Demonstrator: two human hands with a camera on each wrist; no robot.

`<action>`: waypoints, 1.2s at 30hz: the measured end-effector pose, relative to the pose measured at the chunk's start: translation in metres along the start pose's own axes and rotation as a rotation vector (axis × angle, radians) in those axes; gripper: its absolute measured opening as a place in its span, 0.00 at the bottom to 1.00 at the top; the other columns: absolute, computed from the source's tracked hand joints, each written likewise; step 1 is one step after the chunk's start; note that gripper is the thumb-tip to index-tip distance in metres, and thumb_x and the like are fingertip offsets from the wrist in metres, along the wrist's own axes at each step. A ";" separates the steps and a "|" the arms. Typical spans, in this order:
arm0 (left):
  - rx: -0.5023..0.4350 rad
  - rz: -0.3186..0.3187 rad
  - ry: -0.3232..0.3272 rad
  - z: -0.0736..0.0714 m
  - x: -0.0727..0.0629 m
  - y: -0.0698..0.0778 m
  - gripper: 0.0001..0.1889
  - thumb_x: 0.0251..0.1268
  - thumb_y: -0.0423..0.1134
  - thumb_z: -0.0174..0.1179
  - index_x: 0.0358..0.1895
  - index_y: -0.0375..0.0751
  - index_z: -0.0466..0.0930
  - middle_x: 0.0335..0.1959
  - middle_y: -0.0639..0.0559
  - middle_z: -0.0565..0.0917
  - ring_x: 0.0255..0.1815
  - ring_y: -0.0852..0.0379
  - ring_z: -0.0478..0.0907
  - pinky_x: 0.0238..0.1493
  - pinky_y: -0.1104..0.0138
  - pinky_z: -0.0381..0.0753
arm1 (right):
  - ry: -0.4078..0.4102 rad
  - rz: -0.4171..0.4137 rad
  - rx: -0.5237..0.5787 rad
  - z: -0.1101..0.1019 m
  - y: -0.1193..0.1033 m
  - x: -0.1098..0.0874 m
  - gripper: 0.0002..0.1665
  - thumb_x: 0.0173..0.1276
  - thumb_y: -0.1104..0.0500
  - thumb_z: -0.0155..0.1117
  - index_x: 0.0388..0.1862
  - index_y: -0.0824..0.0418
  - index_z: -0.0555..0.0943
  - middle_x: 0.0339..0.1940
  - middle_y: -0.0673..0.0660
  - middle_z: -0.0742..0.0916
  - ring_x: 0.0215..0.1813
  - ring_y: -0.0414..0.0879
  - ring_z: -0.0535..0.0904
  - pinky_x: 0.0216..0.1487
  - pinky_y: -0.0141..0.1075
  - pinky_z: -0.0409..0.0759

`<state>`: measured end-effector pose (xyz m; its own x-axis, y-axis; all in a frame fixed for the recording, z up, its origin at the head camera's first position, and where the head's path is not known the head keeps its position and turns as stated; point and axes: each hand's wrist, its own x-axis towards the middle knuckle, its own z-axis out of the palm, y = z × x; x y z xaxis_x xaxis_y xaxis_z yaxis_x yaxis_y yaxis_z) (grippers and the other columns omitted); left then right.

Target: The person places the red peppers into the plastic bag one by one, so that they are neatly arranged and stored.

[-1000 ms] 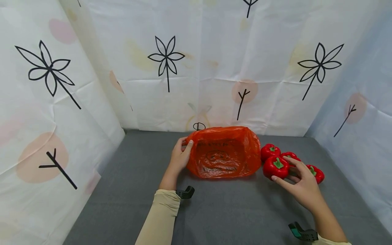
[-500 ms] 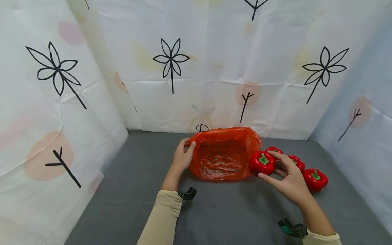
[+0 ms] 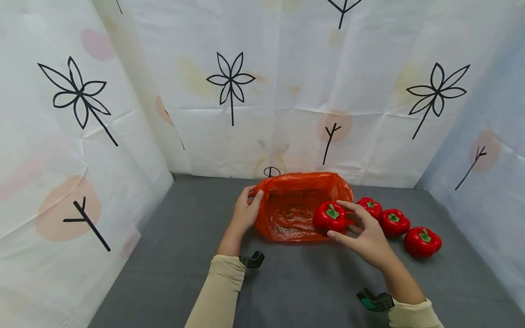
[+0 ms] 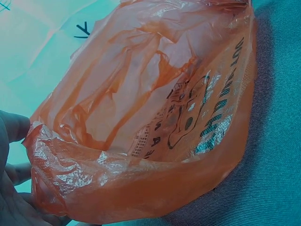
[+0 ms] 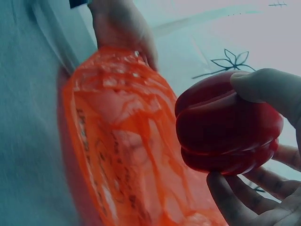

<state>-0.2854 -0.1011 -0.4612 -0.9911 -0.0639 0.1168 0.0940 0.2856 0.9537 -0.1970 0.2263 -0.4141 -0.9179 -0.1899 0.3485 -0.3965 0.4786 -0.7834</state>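
Note:
An orange-red plastic bag (image 3: 287, 223) with dark print lies with its mouth spread wide, facing the head camera. My left hand (image 3: 247, 212) pinches the bag's left edge between thumb and fingers; in the left wrist view the thin plastic (image 4: 113, 183) folds over at the fingers. A red bell pepper (image 3: 329, 217) with a green stem is held by its sides in my right hand (image 3: 365, 237). It overlaps the right part of the bag's mouth in the head view. In the right wrist view, thumb and fingers grip the pepper (image 5: 225, 127) from opposite sides, beside the bag.
Three more red bell peppers stand right of the bag: a rear one (image 3: 370, 207), a middle one (image 3: 394, 222) and a front one (image 3: 422, 242). The dark grey table (image 3: 303, 282) ends at white patterned cloth walls (image 3: 287, 91) behind and on both sides.
My right hand has lifted one bell pepper from the group and carried it left, in front of the bag's mouth. My left hand keeps its hold on the bag's edge.

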 end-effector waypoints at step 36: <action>0.021 -0.029 -0.007 -0.001 -0.002 0.005 0.26 0.83 0.56 0.54 0.74 0.49 0.72 0.69 0.42 0.79 0.64 0.42 0.81 0.63 0.44 0.84 | -0.043 0.167 0.062 0.122 0.025 0.083 0.45 0.62 0.52 0.83 0.75 0.58 0.73 0.70 0.62 0.80 0.66 0.59 0.82 0.65 0.54 0.85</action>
<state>-0.2828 -0.1001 -0.4563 -0.9940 -0.0656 0.0871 0.0633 0.3039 0.9506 -0.2854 0.1178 -0.4673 -0.9703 -0.1499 0.1898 -0.2380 0.4532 -0.8591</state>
